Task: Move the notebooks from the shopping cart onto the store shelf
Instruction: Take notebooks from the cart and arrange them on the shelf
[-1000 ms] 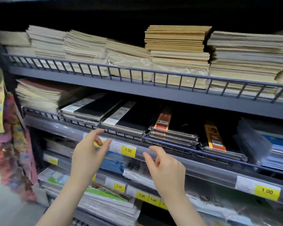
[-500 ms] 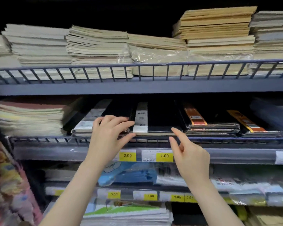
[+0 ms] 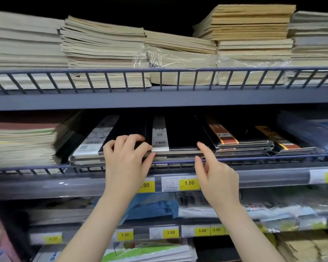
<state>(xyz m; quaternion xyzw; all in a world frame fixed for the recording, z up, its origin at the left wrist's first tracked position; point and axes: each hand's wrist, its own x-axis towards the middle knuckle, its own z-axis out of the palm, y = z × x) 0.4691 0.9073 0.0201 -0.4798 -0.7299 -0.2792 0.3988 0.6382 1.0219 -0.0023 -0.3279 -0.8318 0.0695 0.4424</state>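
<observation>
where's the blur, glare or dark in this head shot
Head view: left edge smears, the stack of pale notebooks blurred; centre sharp, both the left hand and the right hand crisp; glare on the plastic wrap on the top shelf; black above the stacks; wide-angle bends the shelf rail.

We see our left hand [image 3: 126, 163] and right hand [image 3: 215, 176] touching black notebooks [image 3: 176, 138] on the shelf [image 3: 273, 157].

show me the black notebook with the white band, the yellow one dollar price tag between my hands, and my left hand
black notebook [image 3: 182, 135], head view, on its black cover.
yellow price tag [image 3: 189, 184], head view, on the printed 1.00.
left hand [image 3: 126, 163], head view, on the back of the hand.
</observation>
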